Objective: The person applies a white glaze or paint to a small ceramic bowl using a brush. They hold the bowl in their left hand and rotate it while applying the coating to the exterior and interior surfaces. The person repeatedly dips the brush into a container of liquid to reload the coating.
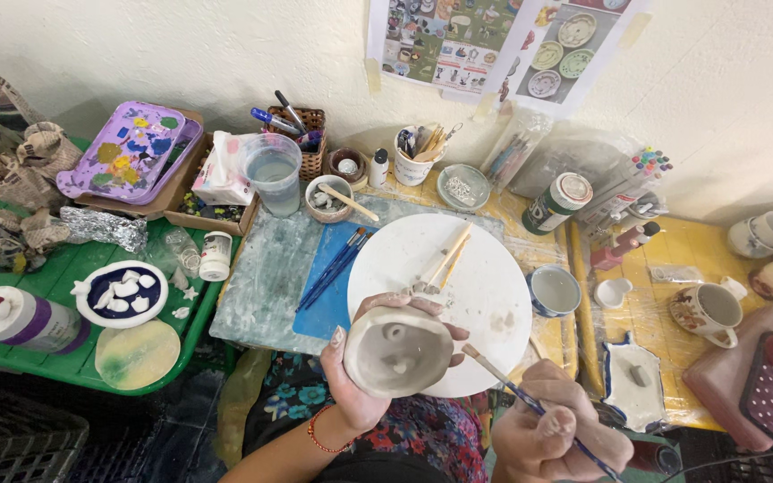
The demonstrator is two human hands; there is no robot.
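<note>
Basically, left hand wraps around a grey unfired clay cup, held base-up over the lap, just in front of the white round board. Right hand pinches a thin brush, its tip close to the cup's right side. Risks: a squeeze could dent soft clay; the one-handed hold could slip and drop the cup; a jerky stroke could gouge the small raised bits on the base. Small cup beyond the right hand could get knocked.
</note>
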